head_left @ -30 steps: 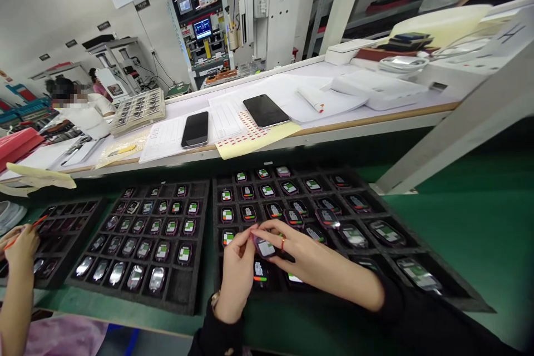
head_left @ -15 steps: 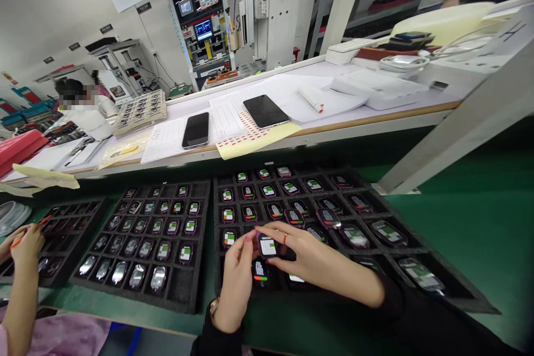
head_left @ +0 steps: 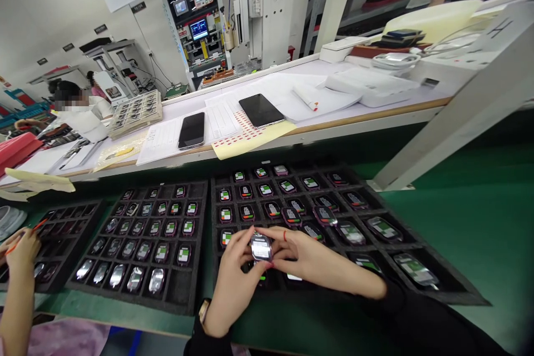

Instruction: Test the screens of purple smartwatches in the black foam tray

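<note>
A smartwatch body [head_left: 261, 247], strapless with a bright reflection on its screen, is held between both hands above the near left part of a black foam tray [head_left: 216, 283]. My left hand [head_left: 234, 272] grips its left side, fingers at the top edge and thumb below. On the other side my right hand [head_left: 298, 250], with a red ring, pinches it at the upper and lower right. Several similar watches lie in the tray's compartments, many with green, white or orange blocks lit on their screens. The hands hide some compartments beneath.
Another foam tray [head_left: 170, 300] of watches lies to the left, and a third [head_left: 73, 250] beyond it, near a co-worker's hand [head_left: 23, 250] holding an orange tool. Two phones [head_left: 192, 130] and papers rest on the shelf above. A white post [head_left: 434, 128] rises at right.
The watch has tilted, so its screen now shows a bright glare instead of white and green blocks. My left thumb has moved to its lower edge. The view has shifted slightly.
</note>
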The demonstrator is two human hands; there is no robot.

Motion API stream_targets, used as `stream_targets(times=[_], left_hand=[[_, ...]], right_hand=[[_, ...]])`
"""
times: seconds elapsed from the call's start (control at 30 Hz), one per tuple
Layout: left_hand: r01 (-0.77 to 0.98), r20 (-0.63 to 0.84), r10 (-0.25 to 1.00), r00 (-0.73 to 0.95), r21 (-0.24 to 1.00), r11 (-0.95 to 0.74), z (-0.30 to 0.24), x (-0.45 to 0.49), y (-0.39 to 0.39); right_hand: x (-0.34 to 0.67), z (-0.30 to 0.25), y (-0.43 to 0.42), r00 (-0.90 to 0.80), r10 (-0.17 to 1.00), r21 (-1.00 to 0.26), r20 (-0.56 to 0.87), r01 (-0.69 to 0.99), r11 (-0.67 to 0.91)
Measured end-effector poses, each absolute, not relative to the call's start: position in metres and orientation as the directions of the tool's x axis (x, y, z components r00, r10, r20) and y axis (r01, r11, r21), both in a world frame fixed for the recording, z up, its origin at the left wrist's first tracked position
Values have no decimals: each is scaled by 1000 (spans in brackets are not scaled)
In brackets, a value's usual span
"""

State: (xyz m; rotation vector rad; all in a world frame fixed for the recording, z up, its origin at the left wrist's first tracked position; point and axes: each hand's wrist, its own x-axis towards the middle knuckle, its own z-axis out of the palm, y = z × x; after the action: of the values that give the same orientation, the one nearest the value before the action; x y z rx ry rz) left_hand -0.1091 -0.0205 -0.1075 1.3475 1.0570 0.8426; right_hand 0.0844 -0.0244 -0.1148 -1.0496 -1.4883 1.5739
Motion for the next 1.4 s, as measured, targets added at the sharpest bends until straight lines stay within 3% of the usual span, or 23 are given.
stream_targets(times=[0.2, 0.33, 0.5, 0.7, 0.87, 1.07, 1.2, 1.3, 1.4], left_hand=[[303, -71, 917, 393, 951, -56, -101, -123, -17], [328, -65, 915, 399, 942, -76, -102, -122, -19], [188, -44, 932, 359, 982, -26, -105, -118, -26], [-84, -82, 924, 374, 989, 122, -114, -125, -27], [-146, -119, 944, 308, 975, 170, -119, -125, -27], [-143, -140, 931, 336, 970, 197, -125, -125, -29], [-197, -211, 893, 398, 931, 308, -125, -120, -35], [-268, -233, 878, 419, 892, 364, -125, -116, -38], [-299, -213, 880, 424, 884, 358, -128, -113, -39]], right_hand=[[85, -113, -28, -418, 894, -987, -161, 78, -141], [79, -112, -29, -328, 931, -981, -162, -46, -187], [74, -108, -29, -261, 949, -958, -176, -176, -226], [69, -113, -33, -354, 911, -929, -211, -216, -300], [67, -114, -36, -289, 922, -898, -257, -282, -338], [71, -107, -38, -252, 955, -966, -157, -162, -202], [67, -101, -45, -202, 977, -986, -70, -135, -98], [64, -97, -48, -134, 990, -999, 40, -25, 36], [63, -97, -46, -92, 995, -997, 28, -71, 21]])
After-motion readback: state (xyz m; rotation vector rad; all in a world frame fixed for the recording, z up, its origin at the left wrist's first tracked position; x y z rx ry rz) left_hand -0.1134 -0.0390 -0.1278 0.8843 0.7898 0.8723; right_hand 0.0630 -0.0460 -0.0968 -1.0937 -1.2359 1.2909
